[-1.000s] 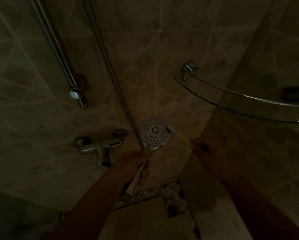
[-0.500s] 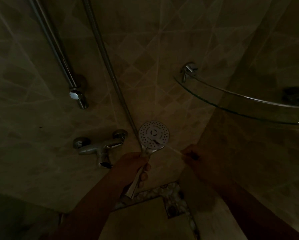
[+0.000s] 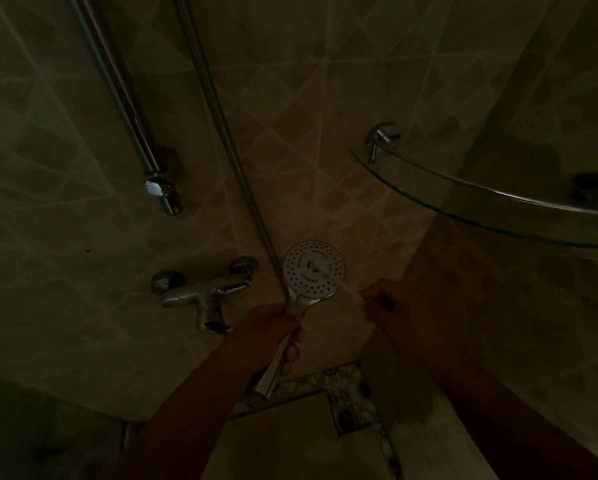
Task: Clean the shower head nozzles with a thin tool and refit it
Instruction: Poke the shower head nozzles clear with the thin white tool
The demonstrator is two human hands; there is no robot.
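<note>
In the dim head view, the round white shower head (image 3: 313, 273) faces me, its dotted nozzle face upright. My left hand (image 3: 273, 332) is shut around its chrome handle just below the face. My right hand (image 3: 385, 301) is to the right, pinching a thin pale stick (image 3: 339, 284) whose tip lies across the nozzle face near its centre. The metal hose (image 3: 221, 133) runs up from behind the head to the top of the frame.
A chrome mixer tap (image 3: 204, 292) sits on the tiled wall left of the head. The slide rail (image 3: 127, 109) ends above it. A curved glass corner shelf (image 3: 481, 206) juts out at the right, above my right hand.
The shower head has sunk slightly and my right hand has moved left, bringing the thin stick from the head's right edge onto the middle of the nozzle face.
</note>
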